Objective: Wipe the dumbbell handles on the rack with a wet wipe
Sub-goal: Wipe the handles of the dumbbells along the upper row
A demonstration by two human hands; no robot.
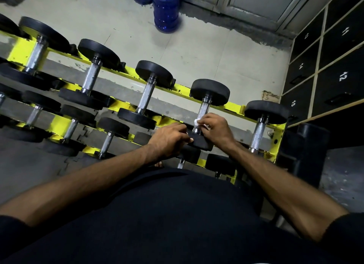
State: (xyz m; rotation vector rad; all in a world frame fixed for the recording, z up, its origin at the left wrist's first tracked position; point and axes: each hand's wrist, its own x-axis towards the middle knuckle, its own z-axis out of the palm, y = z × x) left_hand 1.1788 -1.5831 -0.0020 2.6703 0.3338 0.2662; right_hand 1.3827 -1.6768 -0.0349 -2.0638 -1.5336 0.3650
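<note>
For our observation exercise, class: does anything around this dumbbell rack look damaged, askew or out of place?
Nothing is askew: the dumbbells sit evenly on the yellow rack. Only wear shows: paint is chipped along the back rail, and the floor edge below the wall is ragged and crumbled.

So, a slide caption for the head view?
Right hand presses a wet wipe on a dumbbell handle; left hand grips its near weight.
</note>
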